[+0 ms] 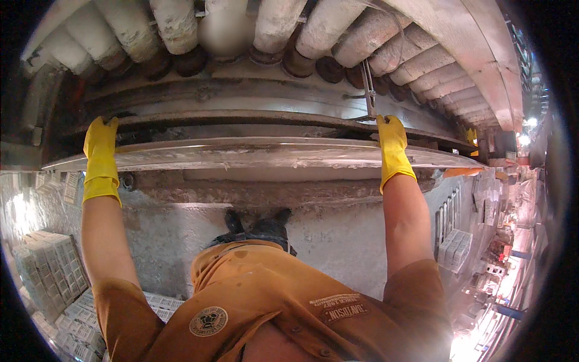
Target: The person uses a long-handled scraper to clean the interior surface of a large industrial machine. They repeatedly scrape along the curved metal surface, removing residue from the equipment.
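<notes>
While the left hand (101, 145) and right hand (393, 143), fingers curled, seem to hold the long dark bar (241, 117) past the far edge of the pale ledge (253, 154), it could tip if one slips.

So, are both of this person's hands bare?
No, yellow gloves cover both the left hand and the right hand.
</notes>
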Tool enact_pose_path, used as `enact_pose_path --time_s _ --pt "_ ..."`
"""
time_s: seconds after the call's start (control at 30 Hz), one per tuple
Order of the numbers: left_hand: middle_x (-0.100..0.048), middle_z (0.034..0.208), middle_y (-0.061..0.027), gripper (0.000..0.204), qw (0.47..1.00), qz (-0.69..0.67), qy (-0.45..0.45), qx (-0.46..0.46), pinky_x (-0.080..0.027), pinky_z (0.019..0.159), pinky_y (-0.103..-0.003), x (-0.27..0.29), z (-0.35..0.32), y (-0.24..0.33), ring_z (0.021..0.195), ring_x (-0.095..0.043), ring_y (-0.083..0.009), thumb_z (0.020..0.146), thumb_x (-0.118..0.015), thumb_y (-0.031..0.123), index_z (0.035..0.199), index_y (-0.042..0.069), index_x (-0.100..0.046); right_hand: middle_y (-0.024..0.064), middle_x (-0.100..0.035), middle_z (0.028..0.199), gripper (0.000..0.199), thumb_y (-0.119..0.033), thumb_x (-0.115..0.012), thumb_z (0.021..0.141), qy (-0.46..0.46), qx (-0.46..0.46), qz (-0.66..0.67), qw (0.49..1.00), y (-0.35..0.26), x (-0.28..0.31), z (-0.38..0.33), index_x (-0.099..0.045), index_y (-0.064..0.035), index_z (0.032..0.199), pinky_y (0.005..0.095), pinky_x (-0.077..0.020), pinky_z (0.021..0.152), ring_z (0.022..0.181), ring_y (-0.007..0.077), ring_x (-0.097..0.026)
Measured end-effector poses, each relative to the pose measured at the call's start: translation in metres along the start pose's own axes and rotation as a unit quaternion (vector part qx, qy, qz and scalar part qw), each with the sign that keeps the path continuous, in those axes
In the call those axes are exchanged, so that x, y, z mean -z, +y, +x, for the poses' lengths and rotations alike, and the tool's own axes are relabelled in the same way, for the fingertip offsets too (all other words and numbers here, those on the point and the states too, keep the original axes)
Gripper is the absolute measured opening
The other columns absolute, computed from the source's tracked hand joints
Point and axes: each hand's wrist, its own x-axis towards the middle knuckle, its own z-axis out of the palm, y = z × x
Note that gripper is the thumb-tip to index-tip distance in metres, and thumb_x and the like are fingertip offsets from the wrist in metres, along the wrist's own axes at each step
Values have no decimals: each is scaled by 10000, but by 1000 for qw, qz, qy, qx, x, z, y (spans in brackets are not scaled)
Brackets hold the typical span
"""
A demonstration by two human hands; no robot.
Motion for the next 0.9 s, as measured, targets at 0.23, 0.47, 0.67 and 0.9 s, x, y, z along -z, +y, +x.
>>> enact_pose_path --time_s 0.23,0.47,0.67,0.9 --pt "-696 1307 -206 563 1000 -28 -1 -9 -517 1006 -463 4 -2 3 1229 -645 -397 952 -637 510 1273 52 -702 209 -713 1266 614 -544 -614 944 7 10 -5 1000 5 -4 3 -691 -62 1317 463 -512 1013 1209 393 -661" --pt "-700 1295 -209 579 999 -39 12 -9 -515 1007 -471 -3 5 -4 1223 -648 -399 942 -645 508 1282 42 -695 205 -719 1255 590 -539 -621 942 32 40 -31 998 10 -7 8 -702 -76 1298 481 -514 999 1195 397 -668" --pt "-685 1325 -207 592 1000 -18 23 -3 -510 1020 -468 8 -4 1 1235 -640 -398 942 -636 516 1311 56 -686 209 -740 1192 605 -567 -618 929 31 38 -39 998 -1 1 -2 -712 -79 1272 481 -528 958 1136 402 -693" --pt "-696 1313 -189 573 999 -8 40 9 -500 1036 -467 12 -21 8 1242 -638 -388 951 -622 520 1296 67 -695 193 -770 1062 610 -566 -613 931 28 38 -24 999 -4 6 -9 -707 -67 1268 460 -556 861 943 330 -758"
